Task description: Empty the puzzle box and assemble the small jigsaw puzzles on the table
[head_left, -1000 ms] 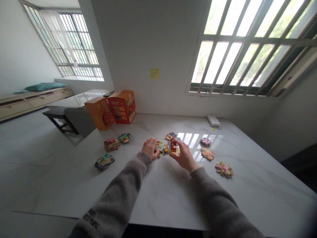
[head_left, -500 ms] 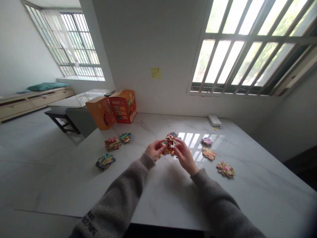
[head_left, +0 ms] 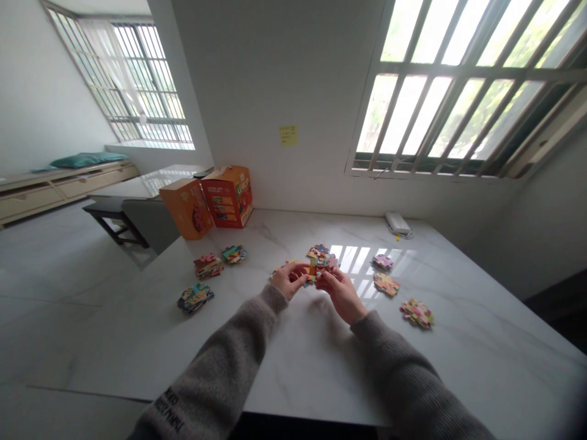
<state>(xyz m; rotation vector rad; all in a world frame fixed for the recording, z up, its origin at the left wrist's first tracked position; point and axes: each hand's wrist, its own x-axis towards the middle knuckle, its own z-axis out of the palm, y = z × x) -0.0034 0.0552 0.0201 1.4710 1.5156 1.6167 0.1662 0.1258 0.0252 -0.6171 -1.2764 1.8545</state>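
Over the middle of the marble-patterned table, my left hand point(head_left: 291, 280) pinches the edge of a yellow and orange jigsaw puzzle piece point(head_left: 313, 267) between thumb and fingers. My right hand point(head_left: 343, 294) is closed on a reddish puzzle piece point(head_left: 323, 269) right beside it. Whether the two pieces are joined cannot be made out. Just behind the hands lies a pile of puzzle pieces point(head_left: 317, 251) on the table. More colourful pieces show around and partly under my left fingers, which hide much of them.
On the left are a dark teal stack point(head_left: 195, 298), a brownish stack point(head_left: 208, 267) and a blue-green stack point(head_left: 234, 254) of pieces. Purple point(head_left: 382, 262), orange point(head_left: 386, 284) and pink-green piles point(head_left: 417, 313) lie right. An orange-red box point(head_left: 229, 198) and a white device point(head_left: 398, 224) stand near the wall.
Both hands have come slightly lower and the held pieces have been turned or shifted. More puzzle pieces show beside my left fingers and behind my right hand. The piles at the sides have not moved.
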